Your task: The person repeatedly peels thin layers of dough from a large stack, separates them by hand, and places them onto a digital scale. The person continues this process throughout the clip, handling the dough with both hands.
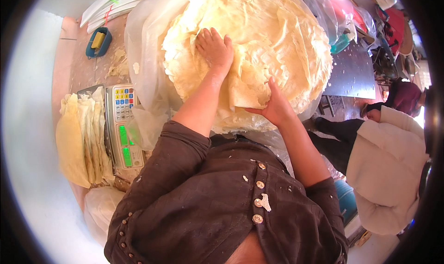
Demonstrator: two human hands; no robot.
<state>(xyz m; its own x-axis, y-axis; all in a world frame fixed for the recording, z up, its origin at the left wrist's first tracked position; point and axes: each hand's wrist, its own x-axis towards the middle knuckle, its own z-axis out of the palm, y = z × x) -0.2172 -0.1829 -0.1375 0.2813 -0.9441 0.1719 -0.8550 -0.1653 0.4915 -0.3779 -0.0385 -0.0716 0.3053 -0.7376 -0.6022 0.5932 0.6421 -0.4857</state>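
A wide, round pile of thin, pale flatbread sheets (286,46) fills the top middle, its edges ragged and flaky. My left hand (216,50) lies palm down on the pile, left of centre, with its fingers stretched out. Between my two hands the top flatbread sheet is folded over, and a flap (243,86) of it hangs toward me. Beside the flap's right edge is my right hand (274,106), its thumb pointing left and a finger pointing up, wide apart. Its other fingers are partly hidden. Clear plastic (143,46) spreads under the pile.
At left, folded flatbreads (81,139) stack against a digital scale (124,125) with lit green displays. A blue basket (98,42) holds a yellow block. Crumbs lie nearby. On the right are a dark table (354,72), a person in beige (388,162) and another in maroon (403,96).
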